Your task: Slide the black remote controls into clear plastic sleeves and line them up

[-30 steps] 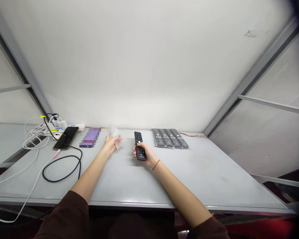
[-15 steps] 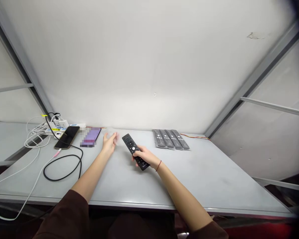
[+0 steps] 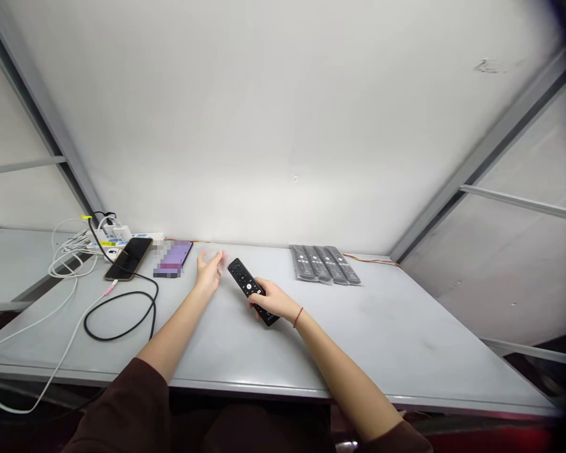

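Observation:
My right hand [image 3: 273,301] is shut around the lower half of a black TV remote control [image 3: 246,282], which tilts with its top end toward the upper left. My left hand [image 3: 209,272] is a short way to its left, fingers raised. A thin, clear plastic sleeve [image 3: 213,256] shows faintly at those fingertips, and it seems held there, though it is hard to make out. Several remotes in clear wrapping [image 3: 325,264] lie side by side at the table's back edge, right of my hands.
A grey table [image 3: 358,333] runs under everything. At its back left are a smartphone [image 3: 129,258], a pixelated purple box [image 3: 172,259], a power strip with chargers [image 3: 113,240], and coiled black and white cables [image 3: 120,316]. Thin orange wires [image 3: 370,260] lie behind the wrapped remotes.
The remote has turned from nearly upright to tilted toward the upper left, staying in my right hand. My left hand has moved little, and the view has shifted slightly.

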Action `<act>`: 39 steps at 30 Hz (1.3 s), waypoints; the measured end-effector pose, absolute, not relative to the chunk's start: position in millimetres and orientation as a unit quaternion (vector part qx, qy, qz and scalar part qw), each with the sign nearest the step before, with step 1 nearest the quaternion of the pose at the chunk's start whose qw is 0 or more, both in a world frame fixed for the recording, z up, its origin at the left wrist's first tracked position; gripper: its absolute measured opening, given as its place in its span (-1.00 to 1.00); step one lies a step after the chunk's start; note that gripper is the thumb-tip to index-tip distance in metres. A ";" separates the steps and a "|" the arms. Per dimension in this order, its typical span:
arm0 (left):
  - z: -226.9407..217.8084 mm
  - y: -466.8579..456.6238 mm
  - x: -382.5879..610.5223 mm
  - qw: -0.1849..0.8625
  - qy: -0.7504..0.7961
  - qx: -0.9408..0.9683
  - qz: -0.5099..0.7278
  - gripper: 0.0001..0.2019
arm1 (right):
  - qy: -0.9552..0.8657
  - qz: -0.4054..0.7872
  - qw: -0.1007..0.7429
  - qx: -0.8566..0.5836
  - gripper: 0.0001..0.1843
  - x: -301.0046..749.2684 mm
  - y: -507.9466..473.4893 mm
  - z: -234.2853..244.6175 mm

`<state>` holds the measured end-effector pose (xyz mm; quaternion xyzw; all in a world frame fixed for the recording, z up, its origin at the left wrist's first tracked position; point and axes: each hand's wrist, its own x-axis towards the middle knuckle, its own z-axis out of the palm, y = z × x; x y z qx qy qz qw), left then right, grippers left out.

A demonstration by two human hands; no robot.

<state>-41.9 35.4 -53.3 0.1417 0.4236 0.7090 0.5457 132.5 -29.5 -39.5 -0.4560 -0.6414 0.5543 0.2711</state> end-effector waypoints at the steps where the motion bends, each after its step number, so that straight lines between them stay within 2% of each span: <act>1: -52.8 35.1 -41.8 0.541 0.430 0.143 0.709 -0.33 | -0.644 0.548 0.278 -0.455 -0.84 132.4 -29.3 -40.0; 6: -50.8 33.9 -42.4 0.526 0.441 0.149 0.712 -0.34 | -0.653 0.522 0.318 -0.447 -0.87 131.8 -28.5 -41.4; 20: -54.3 35.3 -41.9 0.513 0.447 0.154 0.717 -0.33 | -0.686 0.454 0.338 -0.457 -0.91 129.9 -28.1 -48.6; 39: -59.9 36.6 -39.3 0.520 0.465 0.181 0.693 -0.36 | -0.709 0.459 0.296 -0.446 -0.90 128.3 -29.8 -52.6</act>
